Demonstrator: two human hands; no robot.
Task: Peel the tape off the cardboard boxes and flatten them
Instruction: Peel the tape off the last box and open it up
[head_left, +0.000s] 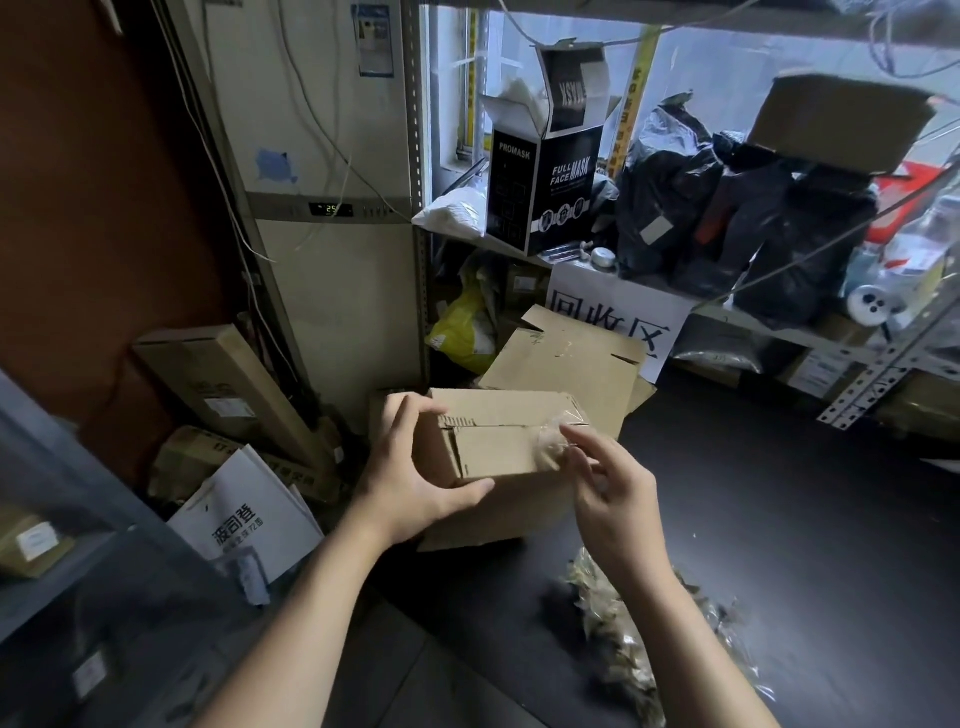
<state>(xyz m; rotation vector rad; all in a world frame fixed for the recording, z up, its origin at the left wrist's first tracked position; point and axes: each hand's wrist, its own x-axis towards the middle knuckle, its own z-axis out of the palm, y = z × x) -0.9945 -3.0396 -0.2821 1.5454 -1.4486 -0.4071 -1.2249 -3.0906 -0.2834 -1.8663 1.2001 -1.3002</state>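
- Two hands meet on one small cardboard box (498, 441) at centre frame. The left hand (415, 467) grips its left end, fingers curled over the top edge and thumb along the front.
- The right hand (613, 488) pinches the clear tape (550, 441), which is bunched at the box's right end (its other fingers are loosely spread).
- There are two more cardboard pieces: a larger box (483, 525) directly beneath and an opened box (566, 364) behind.
- One heap of crumpled tape (623, 634) lies at lower right on the dark floor (779, 519). The floor is open to the right, and cartons crowd the left.
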